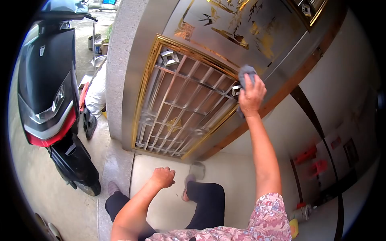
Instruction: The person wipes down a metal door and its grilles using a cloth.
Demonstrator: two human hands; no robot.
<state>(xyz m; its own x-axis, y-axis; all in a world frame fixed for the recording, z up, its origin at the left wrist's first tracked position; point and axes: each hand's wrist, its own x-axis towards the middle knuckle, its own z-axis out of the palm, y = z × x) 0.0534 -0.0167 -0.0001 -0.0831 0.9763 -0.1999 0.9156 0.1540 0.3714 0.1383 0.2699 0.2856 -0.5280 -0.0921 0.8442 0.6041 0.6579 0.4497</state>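
My right hand is closed around a grey cloth and presses it to the metal door, beside the upper right corner of a gold-framed grille. The grille panel has silvery bars and small diamond-shaped ornaments. Above it, the door carries gold and dark engraved decoration. My left hand hangs low in front of me, over the pale floor, with its fingers curled in. It touches nothing that I can see, and the inside of its grip is hidden.
A black and red scooter stands outside on the left, past a grey door post. Dark shoes and a white sack lie by the post. A stone threshold runs under my foot. Red items are at the right.
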